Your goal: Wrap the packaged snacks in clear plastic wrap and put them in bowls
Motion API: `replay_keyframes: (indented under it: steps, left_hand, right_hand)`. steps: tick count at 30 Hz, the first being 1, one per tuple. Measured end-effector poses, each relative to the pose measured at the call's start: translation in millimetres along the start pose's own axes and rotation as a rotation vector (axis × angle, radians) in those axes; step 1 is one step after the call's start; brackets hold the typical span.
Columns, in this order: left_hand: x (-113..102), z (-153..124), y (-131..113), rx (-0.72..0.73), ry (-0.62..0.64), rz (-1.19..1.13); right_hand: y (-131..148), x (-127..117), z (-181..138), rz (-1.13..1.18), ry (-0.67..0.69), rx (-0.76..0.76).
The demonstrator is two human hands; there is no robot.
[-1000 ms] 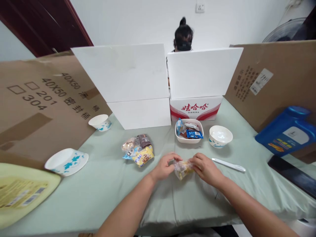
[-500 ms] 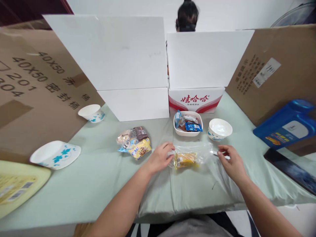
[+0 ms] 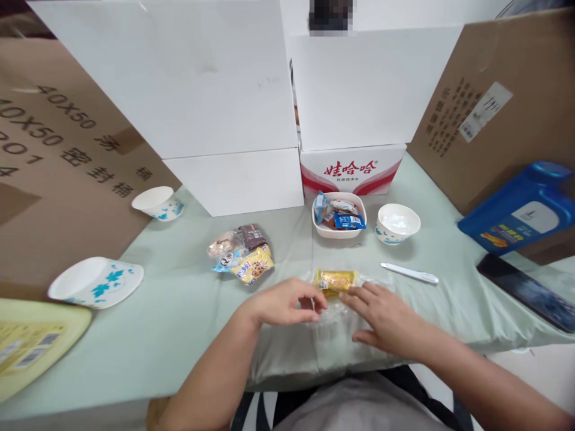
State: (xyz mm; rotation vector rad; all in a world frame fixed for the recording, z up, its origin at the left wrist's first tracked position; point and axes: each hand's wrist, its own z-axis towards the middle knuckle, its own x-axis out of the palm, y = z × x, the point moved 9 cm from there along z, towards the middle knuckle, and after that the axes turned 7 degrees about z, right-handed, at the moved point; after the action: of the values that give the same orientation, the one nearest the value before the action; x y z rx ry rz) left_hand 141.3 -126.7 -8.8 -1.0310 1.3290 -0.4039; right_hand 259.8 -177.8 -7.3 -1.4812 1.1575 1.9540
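A yellow snack packet (image 3: 336, 280) lies in a clear plastic bag (image 3: 375, 278) at the front middle of the table. My left hand (image 3: 290, 301) is at the bag's left, near side, fingers curved and apart from the thumb; I make out nothing gripped in it. My right hand (image 3: 387, 317) reaches over the bag from the right, fingers stretched, tips beside the packet's lower right edge. Both hands partly hide the bag. Right of the bag lies a slim white pen-shaped tool (image 3: 409, 273), touched by neither hand.
Behind the bag are a white tub (image 3: 339, 233) of wrapped snacks and a paper bowl (image 3: 392, 233). Several snack packets (image 3: 254, 264) lie left. Two tilted paper bowls (image 3: 159, 203), a blue bottle (image 3: 516, 209), a phone (image 3: 525, 293) and boxes (image 3: 350, 173) stand or lie around.
My right hand has let go of the white tool, now lying on the table, and has moved left to the bag. My left hand has shifted to the bag's near side.
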Motion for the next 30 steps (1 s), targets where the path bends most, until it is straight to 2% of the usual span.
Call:
replay_keyframes:
  steps: [3, 7, 10, 12, 13, 15, 17, 23, 25, 30]
  left_hand:
    - [-3, 7, 8, -0.12, -0.156, 0.332]
    - [-14, 8, 28, -0.357, -0.357, 0.648]
    - [-21, 9, 25, -0.333, -0.491, 0.769]
    - [-22, 10, 17, -0.233, -0.558, 0.766]
    - [-20, 11, 13, -0.18, -0.574, 0.737]
    - [-15, 15, 11, -0.101, -0.57, 0.656]
    - [-9, 19, 15, -0.091, -0.523, 0.598]
    - [7, 26, 45, -0.244, -0.294, 0.571]
    - [7, 25, 53, -0.294, -0.277, 0.559]
    - [5, 23, 60, -0.361, -0.268, 0.534]
  right_hand:
    - [10, 18, -14, -0.018, 0.152, 0.036]
    - [-12, 32, -22, -0.066, 0.279, 0.255]
    - [-39, 18, -22, -0.128, 0.173, 0.44]
    - [-46, 1, -17, -0.141, 0.0, 0.467]
    - [-45, -7, -12, -0.127, -0.084, 0.433]
    - [-36, -12, -1, -0.056, -0.188, 0.301]
    - [-28, -7, 12, 0.017, -0.2, 0.185]
    - [-45, 13, 30, 0.054, -0.04, 0.194]
    - [-54, 0, 30, 0.094, -0.066, 0.175]
    - [-81, -71, 44, 0.034, -0.417, 0.12]
